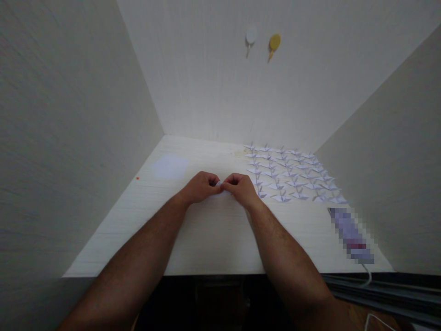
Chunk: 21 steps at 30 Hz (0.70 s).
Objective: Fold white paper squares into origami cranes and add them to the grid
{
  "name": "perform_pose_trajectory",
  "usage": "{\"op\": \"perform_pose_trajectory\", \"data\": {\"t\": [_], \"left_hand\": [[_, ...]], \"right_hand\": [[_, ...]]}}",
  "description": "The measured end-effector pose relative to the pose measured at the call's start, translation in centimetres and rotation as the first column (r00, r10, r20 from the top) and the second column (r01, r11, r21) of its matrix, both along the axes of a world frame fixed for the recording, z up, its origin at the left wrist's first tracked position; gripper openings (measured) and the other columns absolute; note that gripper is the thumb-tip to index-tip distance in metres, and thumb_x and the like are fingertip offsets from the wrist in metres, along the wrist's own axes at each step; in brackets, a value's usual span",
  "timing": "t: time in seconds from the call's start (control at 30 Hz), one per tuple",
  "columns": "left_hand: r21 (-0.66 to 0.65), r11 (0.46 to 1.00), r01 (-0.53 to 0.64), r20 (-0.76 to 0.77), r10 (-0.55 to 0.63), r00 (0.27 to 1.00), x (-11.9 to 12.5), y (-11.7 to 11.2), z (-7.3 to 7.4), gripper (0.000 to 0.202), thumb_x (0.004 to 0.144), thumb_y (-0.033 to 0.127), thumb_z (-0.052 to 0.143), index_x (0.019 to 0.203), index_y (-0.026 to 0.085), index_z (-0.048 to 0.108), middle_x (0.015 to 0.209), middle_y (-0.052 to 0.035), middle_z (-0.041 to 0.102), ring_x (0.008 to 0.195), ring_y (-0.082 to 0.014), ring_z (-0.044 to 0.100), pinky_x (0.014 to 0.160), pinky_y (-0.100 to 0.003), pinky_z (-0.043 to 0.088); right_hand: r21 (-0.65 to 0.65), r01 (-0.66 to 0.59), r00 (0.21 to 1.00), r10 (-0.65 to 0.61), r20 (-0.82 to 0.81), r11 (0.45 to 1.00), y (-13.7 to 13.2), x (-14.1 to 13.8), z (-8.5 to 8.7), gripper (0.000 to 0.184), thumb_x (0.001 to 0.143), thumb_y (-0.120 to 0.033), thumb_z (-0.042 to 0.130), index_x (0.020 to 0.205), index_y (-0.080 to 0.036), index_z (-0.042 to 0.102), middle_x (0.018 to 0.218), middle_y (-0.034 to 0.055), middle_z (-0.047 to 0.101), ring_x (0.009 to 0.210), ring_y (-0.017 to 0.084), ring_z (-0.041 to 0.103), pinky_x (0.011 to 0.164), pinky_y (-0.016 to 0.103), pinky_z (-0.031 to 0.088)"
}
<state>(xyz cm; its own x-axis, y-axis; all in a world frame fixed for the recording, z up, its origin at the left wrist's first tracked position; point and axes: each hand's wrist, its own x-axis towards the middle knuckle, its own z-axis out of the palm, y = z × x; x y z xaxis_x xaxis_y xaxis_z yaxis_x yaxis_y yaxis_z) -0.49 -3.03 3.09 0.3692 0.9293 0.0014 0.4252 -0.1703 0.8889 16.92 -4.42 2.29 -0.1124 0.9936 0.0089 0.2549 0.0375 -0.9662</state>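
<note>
Between my fingertips, over the middle of the white table (213, 239), is a small piece of white folded paper (218, 184), mostly hidden by the fingers. My left hand (202, 187) pinches it from the left, thumb against forefinger. From the other side my right hand (240, 186) pinches it too, and the two hands' fingertips meet. Just beyond my right hand, rows of white folded paper cranes (289, 174) cover the table's back right. Past my left hand, a pale stack or sheet of white paper (170, 166) lies flat at the back left.
A blurred-out phone-like object (349, 234) lies at the right, with a white cable (369, 276) running off the front edge. A small red spot (138, 178) marks the left edge. Walls enclose three sides; a white hook (251, 36) and a yellow hook (274, 42) hang on the back one.
</note>
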Motion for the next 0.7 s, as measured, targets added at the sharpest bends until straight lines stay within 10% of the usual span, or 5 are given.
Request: {"op": "perform_pose_trajectory", "data": {"t": [0.7], "left_hand": [[-0.014, 0.999, 0.043, -0.036, -0.044, 0.998, 0.31, -0.09, -0.32, 0.030, 0.069, 0.040, 0.067, 0.056, 0.016, 0.055, 0.052, 0.0041, 0.047, 0.049, -0.0071, 0.036, 0.047, -0.022, 0.026]], "right_hand": [[0.008, -0.011, 1.000, 0.011, 0.012, 1.000, 0.28, -0.18, -0.38, 0.012, 0.067, -0.027, 0.069, 0.070, -0.016, 0.067, 0.064, -0.0009, 0.064, 0.060, 0.010, 0.054, 0.059, 0.024, 0.041]]}}
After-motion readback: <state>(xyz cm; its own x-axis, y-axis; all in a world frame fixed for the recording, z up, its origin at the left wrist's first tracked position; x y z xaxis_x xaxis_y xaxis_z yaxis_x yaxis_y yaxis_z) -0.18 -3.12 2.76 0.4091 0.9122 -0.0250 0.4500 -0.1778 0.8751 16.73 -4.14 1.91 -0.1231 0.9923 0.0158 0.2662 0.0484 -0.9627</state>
